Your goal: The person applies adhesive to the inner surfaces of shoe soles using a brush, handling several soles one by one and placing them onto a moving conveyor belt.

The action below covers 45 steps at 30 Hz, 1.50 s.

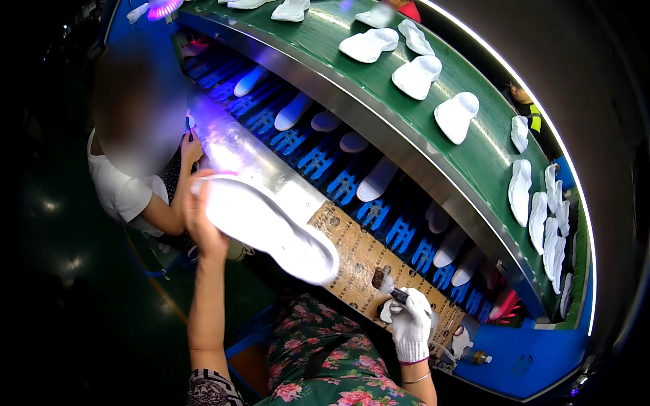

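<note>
A white shoe sole is gripped at its wide end by my bare left hand, fingers closed around the edge. It hangs tilted in the air, its narrower end over the near edge of the cardboard-covered ledge. My right hand, in a white knitted glove, is closed around the dark handle of a brush. The brush's bristles point up and left above the cardboard, apart from the sole. Something pale lies partly hidden beneath the glove; I cannot make out what.
Beyond the ledge, a rack of blue holders carries several soles. Above it curves a green conveyor belt with white soles on it. A co-worker sits close at the left. A small bottle lies at the lower right.
</note>
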{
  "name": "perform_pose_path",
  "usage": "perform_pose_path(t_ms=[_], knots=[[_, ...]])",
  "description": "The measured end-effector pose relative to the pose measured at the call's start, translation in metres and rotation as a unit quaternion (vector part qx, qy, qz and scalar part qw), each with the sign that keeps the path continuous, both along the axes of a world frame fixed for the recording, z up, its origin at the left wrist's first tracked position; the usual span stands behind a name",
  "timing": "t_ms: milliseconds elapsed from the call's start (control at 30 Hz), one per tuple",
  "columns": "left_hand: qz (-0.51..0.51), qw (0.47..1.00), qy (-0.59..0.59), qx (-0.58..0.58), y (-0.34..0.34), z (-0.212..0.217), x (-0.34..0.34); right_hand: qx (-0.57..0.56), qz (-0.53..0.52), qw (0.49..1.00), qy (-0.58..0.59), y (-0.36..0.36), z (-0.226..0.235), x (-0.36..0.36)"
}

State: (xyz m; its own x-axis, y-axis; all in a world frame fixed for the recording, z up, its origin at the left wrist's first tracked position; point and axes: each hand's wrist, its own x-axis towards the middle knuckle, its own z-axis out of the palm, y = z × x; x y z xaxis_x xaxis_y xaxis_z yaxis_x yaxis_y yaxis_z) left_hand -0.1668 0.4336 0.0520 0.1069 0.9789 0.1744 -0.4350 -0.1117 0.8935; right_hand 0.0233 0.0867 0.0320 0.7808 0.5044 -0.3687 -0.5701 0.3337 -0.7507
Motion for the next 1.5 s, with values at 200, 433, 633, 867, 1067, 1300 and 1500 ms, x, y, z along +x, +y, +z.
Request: perform_pose_path(t_ms=[200,433,633,867,1067,1300,1500], knots=[[-0.402,0.89,0.105,-0.186,-0.093,-0.038,0.046,0.026,0.046,0.998,-0.044,-0.003,0.043,-0.016],[-0.514,0.78,0.069,-0.35,-0.194,-0.089,0.057,0.046,0.051,0.997,-0.043,-0.006,0.057,-0.024],[-0.639,0.627,-0.108,-0.432,-0.241,-0.069,0.027,0.05,0.063,0.996,-0.044,-0.013,0.059,-0.025],[-0.599,0.61,-0.199,-0.479,-0.231,-0.058,0.05,0.02,0.108,0.99,-0.09,-0.004,0.075,-0.019],[-0.488,0.567,-0.361,-0.556,-0.229,-0.018,0.074,-0.082,0.077,0.933,-0.342,0.002,0.08,-0.003],[-0.505,0.711,-0.172,-0.458,-0.234,0.003,0.084,-0.116,0.031,0.831,-0.543,0.009,0.09,0.017],[-0.494,0.786,-0.045,-0.368,-0.249,0.007,0.095,-0.164,-0.023,0.742,-0.65,0.018,0.091,0.023]])
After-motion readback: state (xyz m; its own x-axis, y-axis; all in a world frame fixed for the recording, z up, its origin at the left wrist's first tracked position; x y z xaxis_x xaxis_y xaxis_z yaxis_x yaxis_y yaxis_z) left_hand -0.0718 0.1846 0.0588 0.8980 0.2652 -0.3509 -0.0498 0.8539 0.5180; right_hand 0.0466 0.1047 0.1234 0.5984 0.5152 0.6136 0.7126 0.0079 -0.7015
